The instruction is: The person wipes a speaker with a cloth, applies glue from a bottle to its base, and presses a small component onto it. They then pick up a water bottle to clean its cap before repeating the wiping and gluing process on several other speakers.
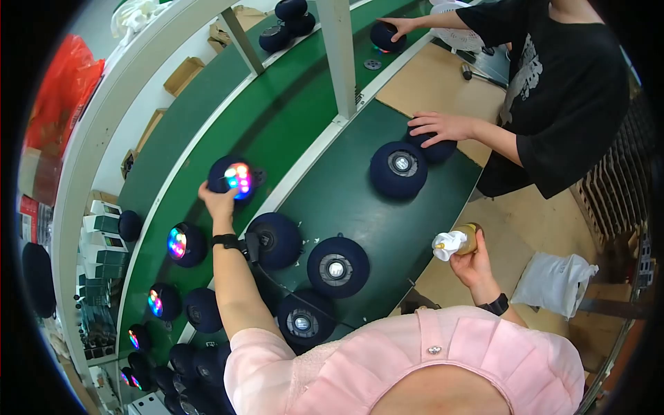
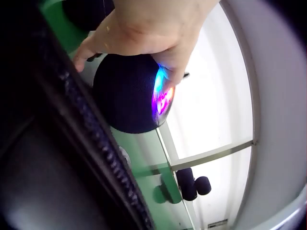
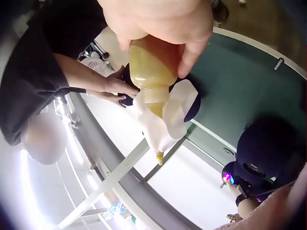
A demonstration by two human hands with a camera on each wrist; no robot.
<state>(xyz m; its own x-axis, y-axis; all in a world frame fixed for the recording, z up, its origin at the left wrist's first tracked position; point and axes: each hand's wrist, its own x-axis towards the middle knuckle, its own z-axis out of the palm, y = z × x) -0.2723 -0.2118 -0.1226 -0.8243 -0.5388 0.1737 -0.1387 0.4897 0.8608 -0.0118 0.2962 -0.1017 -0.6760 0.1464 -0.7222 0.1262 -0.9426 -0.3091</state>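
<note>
My left hand (image 1: 219,202) grips a round, dark blue fabric-covered speaker (image 2: 124,96) over the green conveyor belt (image 1: 277,114). Its lit face (image 1: 239,181) glows in several colours, with my thumb at the rim in the left wrist view. My right hand (image 1: 474,268) holds a squeeze bottle (image 3: 152,67) of yellowish liquid, out past the edge of the green bench. White tissue (image 3: 172,117) wraps the bottle's neck, and the narrow nozzle tip (image 3: 159,157) pokes out of it. On the bench near my left forearm sit more round speakers (image 1: 337,267), their round ends facing up.
Across the bench another person's hand (image 1: 443,128) rests on a speaker; their other hand (image 1: 401,26) touches one on the belt. Lit speakers (image 1: 184,244) line the belt at left. A metal post (image 1: 337,62) stands between belt and bench. A white bag (image 1: 553,282) lies at right.
</note>
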